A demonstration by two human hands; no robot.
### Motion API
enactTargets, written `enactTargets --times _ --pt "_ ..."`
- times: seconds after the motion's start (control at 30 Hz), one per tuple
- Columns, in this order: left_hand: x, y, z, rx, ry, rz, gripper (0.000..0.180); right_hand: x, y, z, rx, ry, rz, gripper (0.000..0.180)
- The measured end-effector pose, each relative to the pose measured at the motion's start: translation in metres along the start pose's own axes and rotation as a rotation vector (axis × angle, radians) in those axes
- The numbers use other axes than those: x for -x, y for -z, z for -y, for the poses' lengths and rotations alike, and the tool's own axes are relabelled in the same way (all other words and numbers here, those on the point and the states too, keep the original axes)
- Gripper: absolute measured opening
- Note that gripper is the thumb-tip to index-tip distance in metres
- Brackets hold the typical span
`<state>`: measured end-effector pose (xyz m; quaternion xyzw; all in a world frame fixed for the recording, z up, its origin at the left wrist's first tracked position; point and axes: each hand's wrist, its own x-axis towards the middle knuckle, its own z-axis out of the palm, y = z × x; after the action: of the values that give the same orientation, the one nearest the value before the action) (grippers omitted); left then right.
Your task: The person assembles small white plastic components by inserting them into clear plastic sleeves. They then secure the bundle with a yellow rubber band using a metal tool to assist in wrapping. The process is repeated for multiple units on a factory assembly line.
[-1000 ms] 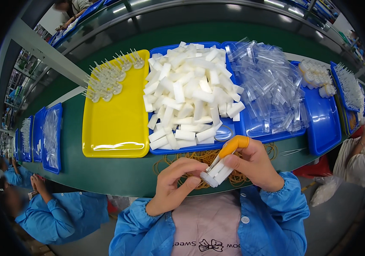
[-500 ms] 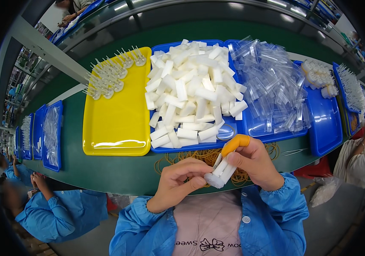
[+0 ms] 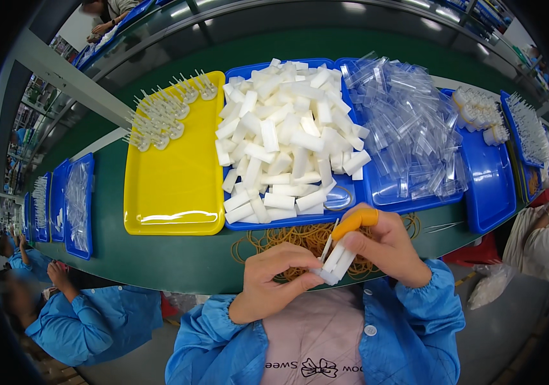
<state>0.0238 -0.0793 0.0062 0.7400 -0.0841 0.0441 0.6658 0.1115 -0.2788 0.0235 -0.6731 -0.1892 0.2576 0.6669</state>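
Note:
Between my two hands, above the table's near edge, is a white plastic part [image 3: 329,274] with a disc-like base and upright posts, with white foam blocks [image 3: 340,258] apparently set among them. My left hand [image 3: 273,281] pinches the base from the left with thumb and index finger. From the right, my right hand [image 3: 393,247] grips the upper end between thumb and index finger. An orange-yellow finger cot [image 3: 356,222] covers that index finger. Tan rubber bands [image 3: 306,237] lie in a loose heap just beyond the hands.
A yellow tray [image 3: 172,186] bears several pronged parts [image 3: 159,122]. Beside it, white foam blocks [image 3: 287,138] fill a blue tray, and clear plastic pieces [image 3: 409,135] another. Tweezers [image 3: 441,227] lie near a further blue tray [image 3: 489,186]. Co-workers sit on both sides.
The white part has tilted in my hands: its round base face showed before, and now its posts and foam show more. My left fingers have shifted slightly along the base.

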Motion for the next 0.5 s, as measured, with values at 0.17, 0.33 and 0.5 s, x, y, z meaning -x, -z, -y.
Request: enactTargets --times 0.17,0.33,0.5 --pt "0.005 0.007 0.002 0.008 0.079 0.018 0.019 -0.026 0.011 0.003 0.578 0.444 -0.164 0.016" --pt "0.012 0.011 0.000 0.011 0.132 0.005 0.019 -0.051 -0.001 -0.011 0.973 0.459 -0.117 0.016" --pt "0.017 0.016 0.002 0.109 0.099 -0.092 0.021 -0.058 -0.006 -0.021 1.139 0.456 -0.071 0.015"
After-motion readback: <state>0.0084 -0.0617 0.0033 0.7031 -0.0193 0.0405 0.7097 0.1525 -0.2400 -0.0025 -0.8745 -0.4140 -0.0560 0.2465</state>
